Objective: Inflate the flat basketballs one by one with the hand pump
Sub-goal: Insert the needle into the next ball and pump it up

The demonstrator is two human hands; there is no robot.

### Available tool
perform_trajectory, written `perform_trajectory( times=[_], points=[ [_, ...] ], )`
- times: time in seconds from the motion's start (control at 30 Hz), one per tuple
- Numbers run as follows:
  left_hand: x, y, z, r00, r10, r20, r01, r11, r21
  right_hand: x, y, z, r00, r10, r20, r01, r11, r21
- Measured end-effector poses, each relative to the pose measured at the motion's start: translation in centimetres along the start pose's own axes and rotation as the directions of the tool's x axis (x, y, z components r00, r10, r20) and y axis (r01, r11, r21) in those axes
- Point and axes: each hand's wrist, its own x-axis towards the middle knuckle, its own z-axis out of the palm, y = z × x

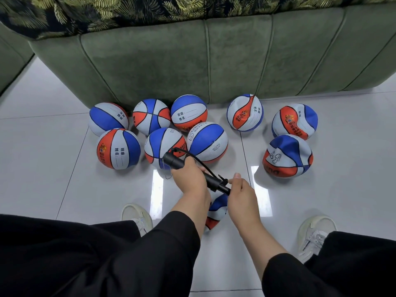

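I had the hand pump (pixel 194 172) slanted above the floor (pixel 64 159), left hand (pixel 188 179) wrapped round its barrel, right hand (pixel 241 191) pinching the needle end, probably readying it for the ball (pixel 215 213) between my feet. My wrists hid most of that ball; its valve couldn't be seen. Three dented balls (pixel 288 155) waited rightward, near the sofa (pixel 192 61).

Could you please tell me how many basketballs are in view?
10 red, white and blue basketballs: six clustered left, three dented right, one under the hands; none evidently hidden.
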Motion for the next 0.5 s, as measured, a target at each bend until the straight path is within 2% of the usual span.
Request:
perform_trajectory(
  times=[0.23,0.37,0.5],
  points=[
    [-1.1,0.1,0.5,1.000,-0.023,0.018,0.023,1.000,-0.016,0.0,-1.3,0.6,1.000,-0.013,0.020,0.013,1.000,0.019],
    [-1.1,0.7,0.6,0.999,0.021,0.029,-0.021,1.000,0.014,0.1,-1.0,0.0,1.000,0.005,0.005,-0.005,0.998,0.055],
    [0.7,2.2,0.1,0.999,0.028,-0.026,-0.029,0.999,-0.038,0.5,0.8,-0.7,0.998,0.055,-0.028,-0.052,0.993,0.101]
  ],
)
